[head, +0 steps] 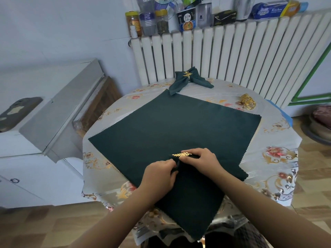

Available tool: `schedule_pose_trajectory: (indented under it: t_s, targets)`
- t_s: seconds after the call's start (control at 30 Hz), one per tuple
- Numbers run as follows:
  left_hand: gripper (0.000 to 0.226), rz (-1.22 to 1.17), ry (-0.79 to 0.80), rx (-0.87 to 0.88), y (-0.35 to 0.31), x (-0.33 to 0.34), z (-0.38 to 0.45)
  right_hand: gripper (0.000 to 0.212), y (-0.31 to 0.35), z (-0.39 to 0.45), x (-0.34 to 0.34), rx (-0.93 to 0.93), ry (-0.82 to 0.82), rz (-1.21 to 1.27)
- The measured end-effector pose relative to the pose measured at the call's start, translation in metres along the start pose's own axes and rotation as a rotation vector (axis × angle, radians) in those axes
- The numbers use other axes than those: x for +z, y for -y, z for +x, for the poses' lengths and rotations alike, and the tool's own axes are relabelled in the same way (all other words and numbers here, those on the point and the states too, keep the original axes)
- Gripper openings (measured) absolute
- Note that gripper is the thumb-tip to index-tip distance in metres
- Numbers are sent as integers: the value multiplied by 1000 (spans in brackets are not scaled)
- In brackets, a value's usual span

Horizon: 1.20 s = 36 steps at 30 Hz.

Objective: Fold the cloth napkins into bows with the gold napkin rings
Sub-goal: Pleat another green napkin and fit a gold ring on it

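1. Step in hand, by the look of it: threading gathered cloth of the dark green napkin (pixel 161 129) through a gold napkin ring (pixel 182 155) with a leaf ornament.
2. Napkin's place: spread flat over the round desk (pixel 279 158), near corner hanging off the front edge.
3. Right hand (pixel 200 159): fingers curled round the ring, holding it just above the napkin's near half. Best kept steady, leaf side up, opening turned toward the other hand.
4. Left hand (pixel 158 174): fingers bent, pinching a bunched fold of cloth right at the ring's mouth. How much cloth has gone through: cannot tell, hidden by fingers.
5. Advice: gather the fold narrow and even before feeding; pull a little at a time, never tugging hard enough to drag the whole napkin off the desk.
6. Model to match: finished bow (pixel 189 80) at the far edge, ring centred, wings equal.
7. Spare rings (pixel 248 102) lying at the far right, well apart from both hands.
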<state>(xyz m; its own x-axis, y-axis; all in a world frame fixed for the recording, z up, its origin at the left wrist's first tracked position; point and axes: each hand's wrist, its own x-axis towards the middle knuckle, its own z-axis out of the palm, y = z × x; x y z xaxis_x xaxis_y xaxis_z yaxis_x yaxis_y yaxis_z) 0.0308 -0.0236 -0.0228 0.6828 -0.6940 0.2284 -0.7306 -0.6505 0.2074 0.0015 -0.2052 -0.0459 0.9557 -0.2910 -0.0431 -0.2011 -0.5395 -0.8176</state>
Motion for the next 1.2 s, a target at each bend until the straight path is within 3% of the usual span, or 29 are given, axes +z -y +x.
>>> schedule_pose_trajectory:
  t_s: [0.1, 0.23, 0.43, 0.5, 0.63, 0.77, 0.9, 1.1, 1.2]
  targets:
    - [27, -40, 32, 18, 0, 0, -4, 22, 4, -2, 0, 44, -28, 14]
    - [33, -128, 131, -7, 2, -9, -4, 30, 11, -8, -4, -30, -39, -131]
    - [20, -468, 146, -383, 7, -15, 11, 56, -3, -23, -10, -100, 13, -186]
    - [38, -598, 246, -475, 10, -12, 17, 48, -8, -26, -13, -156, 23, -178]
    - [63, -486, 407, -295, 18, -14, 34, 41, -12, -28, -18, -301, 63, -132]
    - [50, -486, 560, -112, 10, -20, 50, 49, -15, -29, -17, -378, -29, -185]
    - [36, -542, 562, -160, 7, -14, 56, 48, -18, -36, -14, -418, -220, -201]
    - [34, -558, 417, -205, 9, -6, 55, 22, -21, -42, -14, -449, -190, -196]
    - [35, -620, 385, -223, 8, -7, 53, 30, -22, -44, -9, -480, -112, -249]
